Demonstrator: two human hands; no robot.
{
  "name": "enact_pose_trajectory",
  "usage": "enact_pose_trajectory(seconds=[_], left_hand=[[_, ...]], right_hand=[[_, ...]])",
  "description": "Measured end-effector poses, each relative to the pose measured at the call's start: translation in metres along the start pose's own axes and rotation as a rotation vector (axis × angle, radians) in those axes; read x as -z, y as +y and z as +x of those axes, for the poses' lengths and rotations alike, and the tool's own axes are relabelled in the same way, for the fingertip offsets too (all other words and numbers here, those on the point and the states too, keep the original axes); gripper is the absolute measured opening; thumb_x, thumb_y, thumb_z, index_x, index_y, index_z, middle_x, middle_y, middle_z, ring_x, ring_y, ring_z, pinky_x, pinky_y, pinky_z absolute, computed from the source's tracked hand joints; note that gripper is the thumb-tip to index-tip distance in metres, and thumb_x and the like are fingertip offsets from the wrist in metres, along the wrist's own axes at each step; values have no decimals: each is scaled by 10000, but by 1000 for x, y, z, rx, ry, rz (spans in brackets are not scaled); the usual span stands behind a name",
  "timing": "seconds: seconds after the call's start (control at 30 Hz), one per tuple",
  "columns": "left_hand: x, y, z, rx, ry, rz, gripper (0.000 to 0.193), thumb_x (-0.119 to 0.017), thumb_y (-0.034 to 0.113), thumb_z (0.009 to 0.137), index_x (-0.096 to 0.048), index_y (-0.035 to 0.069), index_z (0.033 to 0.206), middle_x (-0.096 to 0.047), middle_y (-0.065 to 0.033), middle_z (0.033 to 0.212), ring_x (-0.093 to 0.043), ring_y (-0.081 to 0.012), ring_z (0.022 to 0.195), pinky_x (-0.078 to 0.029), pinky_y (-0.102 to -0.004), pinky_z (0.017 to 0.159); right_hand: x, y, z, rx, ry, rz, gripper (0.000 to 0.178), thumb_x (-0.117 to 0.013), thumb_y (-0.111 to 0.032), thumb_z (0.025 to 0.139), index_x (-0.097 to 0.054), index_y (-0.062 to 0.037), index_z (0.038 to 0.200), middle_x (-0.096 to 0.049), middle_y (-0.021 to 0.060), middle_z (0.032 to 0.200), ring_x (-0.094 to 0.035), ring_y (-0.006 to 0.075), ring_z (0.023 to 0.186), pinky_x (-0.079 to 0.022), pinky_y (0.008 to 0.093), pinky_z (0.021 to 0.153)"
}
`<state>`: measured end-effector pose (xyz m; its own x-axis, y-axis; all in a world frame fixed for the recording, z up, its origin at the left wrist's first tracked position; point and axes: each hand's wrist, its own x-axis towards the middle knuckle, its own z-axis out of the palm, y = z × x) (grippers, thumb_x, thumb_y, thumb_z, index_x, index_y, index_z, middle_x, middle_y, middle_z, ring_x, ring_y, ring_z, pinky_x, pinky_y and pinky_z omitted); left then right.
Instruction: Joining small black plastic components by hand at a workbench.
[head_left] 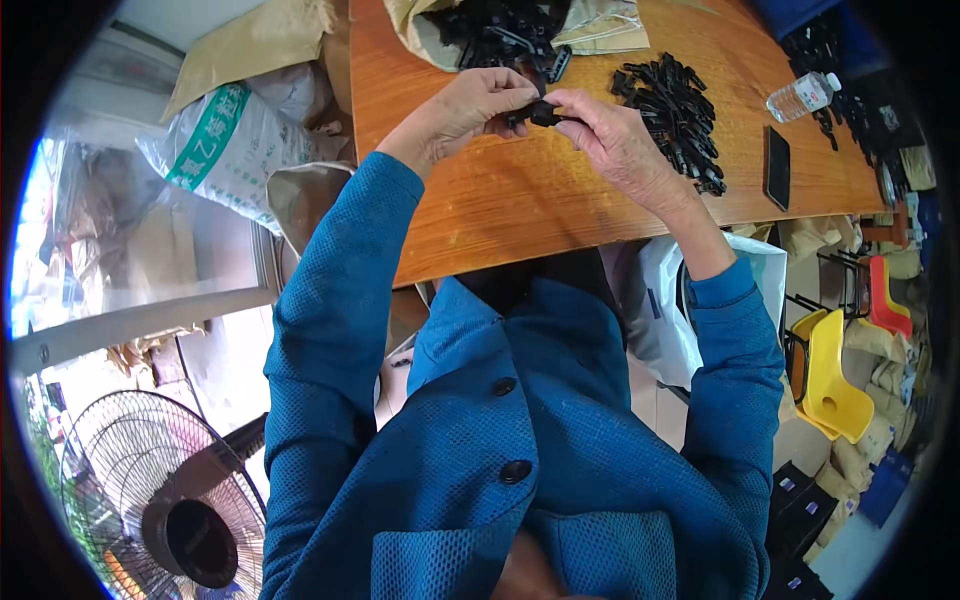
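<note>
Above the wooden table (480, 205) both my hands meet around a small black plastic part (543, 113). My left hand (470, 105) is closed, thumb and fingers pinching its left side. From the other side my right hand (612, 140) grips it between thumb and forefinger. Whether it is one piece or two joined pieces I cannot tell, as my fingers cover much of it. Just beyond my hands an open paper sack (420, 35) holds a heap of black plastic parts (500, 30). To the right of my right hand lies a pile of similar black parts (680, 115).
On the table's right are a dark phone (776, 168) and a clear water bottle (803, 97); more black parts lie beyond. A white bag (655, 310) hangs below the front edge. Stuffed sacks (235, 145) and a fan (165, 500) stand left, yellow chairs (828, 375) right.
</note>
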<state>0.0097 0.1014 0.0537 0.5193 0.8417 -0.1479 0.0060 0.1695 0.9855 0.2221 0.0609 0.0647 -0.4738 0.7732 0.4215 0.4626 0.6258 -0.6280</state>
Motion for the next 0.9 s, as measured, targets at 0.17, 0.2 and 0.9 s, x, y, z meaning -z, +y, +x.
enact_pose_trajectory(seconds=[0.17, 0.2, 0.9], left_hand=[[-1, -2, -33, 48, -5, -66, 245, -622, 319, 904, -616, 74, 907, -601, 0, 764, -579, -63, 643, -409, -151, 514], [-1, -3, -38, 46, -1, -66, 245, -622, 319, 904, -616, 74, 907, -601, 0, 764, -579, -63, 643, -409, -151, 514], [-48, -40, -42, -201, 571, -36, 231, -634, 110, 875, -601, 11, 1081, -651, -47, 904, -601, -100, 813, -504, -249, 719]], right_hand=[[-25, -20, -6, 186, 50, -42, 180, -624, -44, 859, -576, -19, 1031, -639, 121, 784, -635, 183, 658, -501, 288, 578], [-29, -24, -7, 190, 48, -41, 180, -624, -44, 859, -576, -19, 1031, -639, 121, 784, -635, 183, 658, -501, 288, 578], [-83, -30, -8, -550, 339, 698, 148, -580, -133, 926, -546, -7, 996, -589, 41, 724, -570, 94, 559, -443, 210, 470]])
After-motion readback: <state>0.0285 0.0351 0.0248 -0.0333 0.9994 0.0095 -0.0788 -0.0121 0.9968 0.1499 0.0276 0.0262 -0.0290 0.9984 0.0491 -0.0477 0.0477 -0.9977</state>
